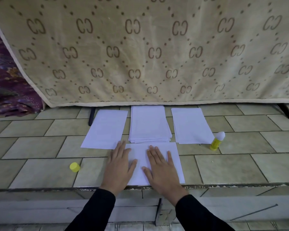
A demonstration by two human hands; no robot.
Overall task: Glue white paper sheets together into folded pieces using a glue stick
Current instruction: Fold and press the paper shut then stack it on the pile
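Observation:
A white paper piece (173, 157) lies flat near the front edge of the tiled ledge. My left hand (119, 165) presses flat on its left side, fingers spread. On its middle rests my right hand (162, 169), also flat, palm down. Behind it lie a single white sheet (105, 129) at the left, a stack of white sheets (149, 124) in the middle and another white pile (191, 125) at the right. The yellow glue stick (217, 140) stands upright and uncapped at the right. Its yellow cap (75, 167) lies on the tiles to the left.
A beige patterned blanket (140, 47) hangs behind the papers. Purple fabric (8, 87) sits at the far left. Black legs (91, 116) stick out under the blanket. The ledge's front edge (223, 185) drops off just below my hands.

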